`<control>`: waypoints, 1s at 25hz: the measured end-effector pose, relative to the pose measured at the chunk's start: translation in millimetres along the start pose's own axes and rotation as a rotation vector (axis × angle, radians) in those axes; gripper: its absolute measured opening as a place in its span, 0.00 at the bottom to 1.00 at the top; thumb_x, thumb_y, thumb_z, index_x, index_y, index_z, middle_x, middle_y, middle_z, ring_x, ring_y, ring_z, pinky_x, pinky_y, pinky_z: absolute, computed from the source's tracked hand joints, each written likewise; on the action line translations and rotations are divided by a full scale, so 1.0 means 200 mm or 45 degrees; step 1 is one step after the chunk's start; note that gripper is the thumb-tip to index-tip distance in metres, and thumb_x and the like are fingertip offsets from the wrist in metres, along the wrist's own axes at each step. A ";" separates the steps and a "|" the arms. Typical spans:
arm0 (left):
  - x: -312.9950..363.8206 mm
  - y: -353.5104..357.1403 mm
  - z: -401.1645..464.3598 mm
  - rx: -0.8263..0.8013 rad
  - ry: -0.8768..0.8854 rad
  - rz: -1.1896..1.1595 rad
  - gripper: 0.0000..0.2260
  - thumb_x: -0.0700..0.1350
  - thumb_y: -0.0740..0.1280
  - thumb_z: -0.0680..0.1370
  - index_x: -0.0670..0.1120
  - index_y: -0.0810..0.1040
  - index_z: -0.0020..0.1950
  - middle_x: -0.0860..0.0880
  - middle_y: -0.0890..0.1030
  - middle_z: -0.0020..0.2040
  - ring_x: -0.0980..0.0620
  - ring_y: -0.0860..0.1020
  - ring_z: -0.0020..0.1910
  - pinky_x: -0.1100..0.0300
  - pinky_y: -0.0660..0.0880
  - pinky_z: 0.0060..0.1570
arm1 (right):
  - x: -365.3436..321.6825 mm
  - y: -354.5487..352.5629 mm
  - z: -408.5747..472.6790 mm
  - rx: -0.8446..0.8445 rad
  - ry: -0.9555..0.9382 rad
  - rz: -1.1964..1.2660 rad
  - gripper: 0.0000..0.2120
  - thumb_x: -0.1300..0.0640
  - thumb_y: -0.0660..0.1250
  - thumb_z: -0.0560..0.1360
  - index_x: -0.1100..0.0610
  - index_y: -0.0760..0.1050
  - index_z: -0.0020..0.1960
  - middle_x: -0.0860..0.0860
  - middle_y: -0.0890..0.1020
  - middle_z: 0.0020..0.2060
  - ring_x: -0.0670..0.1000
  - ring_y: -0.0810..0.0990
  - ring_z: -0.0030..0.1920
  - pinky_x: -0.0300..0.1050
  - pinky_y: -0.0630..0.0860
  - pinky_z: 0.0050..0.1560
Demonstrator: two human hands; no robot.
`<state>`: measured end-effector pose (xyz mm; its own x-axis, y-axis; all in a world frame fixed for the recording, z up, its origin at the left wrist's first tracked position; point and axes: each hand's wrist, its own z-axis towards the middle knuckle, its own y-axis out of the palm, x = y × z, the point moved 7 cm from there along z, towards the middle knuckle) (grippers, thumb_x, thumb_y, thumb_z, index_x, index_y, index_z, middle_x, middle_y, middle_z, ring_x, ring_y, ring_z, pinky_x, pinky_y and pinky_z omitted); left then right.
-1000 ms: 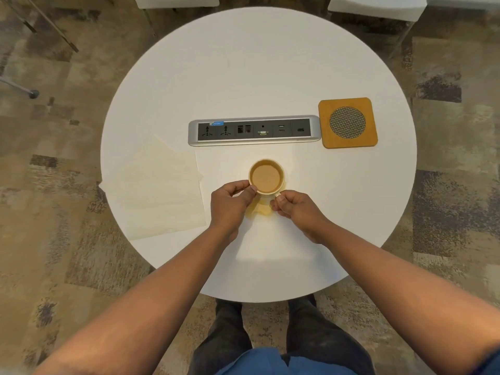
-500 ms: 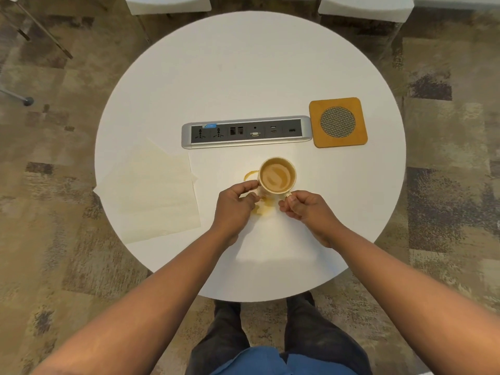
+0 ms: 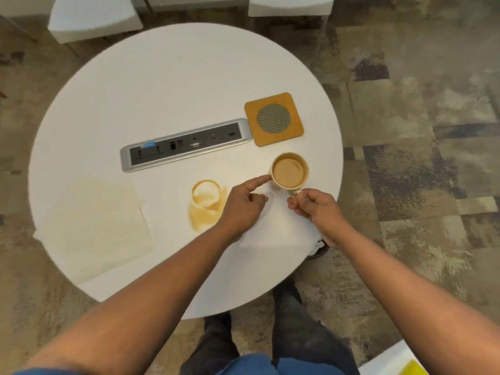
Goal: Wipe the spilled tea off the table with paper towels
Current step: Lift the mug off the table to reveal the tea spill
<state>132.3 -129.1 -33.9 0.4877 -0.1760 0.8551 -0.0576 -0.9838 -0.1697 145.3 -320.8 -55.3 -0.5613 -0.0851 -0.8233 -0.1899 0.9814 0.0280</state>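
Mug of tea (image 3: 290, 171) held at the right of a round white table (image 3: 173, 77), spilled tea (image 3: 204, 204) lying bare to its left.

Right hand (image 3: 313, 207) pinching the mug's handle on the near side; left hand (image 3: 242, 203) loosely curled, grasping nothing, index finger stretched out to touch the mug's left wall. Tea puddle with a ring mark just left of the left hand. Paper towels (image 3: 92, 226) stacked flat at the table's left edge, well apart from the spill. Power socket strip (image 3: 184, 144) and cork coaster (image 3: 273, 119) farther back.
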 end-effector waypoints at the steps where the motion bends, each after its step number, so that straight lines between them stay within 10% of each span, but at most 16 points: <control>1: 0.01 0.05 0.02 -0.018 0.000 0.014 0.29 0.33 0.62 0.80 0.72 0.77 0.55 0.48 0.84 0.41 0.48 0.77 0.45 0.63 0.73 0.37 | 0.00 -0.05 0.00 0.026 0.001 0.013 0.12 0.60 0.63 0.82 0.55 0.81 0.43 0.54 0.85 0.46 0.53 0.82 0.52 0.48 0.77 0.60; 10: 0.06 0.32 0.14 -0.101 0.003 0.107 0.27 0.32 0.63 0.79 0.60 0.77 0.68 0.58 0.79 0.62 0.48 0.84 0.49 0.70 0.77 0.37 | 0.06 -0.28 0.00 0.156 0.014 0.029 0.11 0.60 0.62 0.82 0.56 0.80 0.44 0.63 0.83 0.51 0.55 0.80 0.52 0.50 0.76 0.60; 19: 0.01 0.36 0.22 -0.090 -0.037 0.125 0.27 0.31 0.62 0.79 0.60 0.77 0.68 0.76 0.79 0.40 0.40 0.79 0.45 0.51 0.78 0.46 | 0.13 -0.31 0.08 0.146 0.036 0.035 0.10 0.57 0.64 0.82 0.54 0.81 0.45 0.57 0.84 0.48 0.53 0.80 0.51 0.53 0.76 0.63; 25: 0.01 0.36 0.21 -0.067 -0.034 0.115 0.27 0.32 0.62 0.79 0.59 0.76 0.71 0.75 0.79 0.45 0.37 0.81 0.47 0.49 0.79 0.47 | 0.14 -0.31 0.09 0.140 0.036 0.014 0.10 0.56 0.64 0.82 0.53 0.81 0.45 0.55 0.84 0.47 0.52 0.81 0.50 0.53 0.77 0.62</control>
<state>165.3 -199.1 -65.0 0.5012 -0.2640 0.8241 -0.1480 -0.9644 -0.2189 155.3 -381.4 -90.8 -0.5859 -0.0778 -0.8067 -0.0948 0.9951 -0.0271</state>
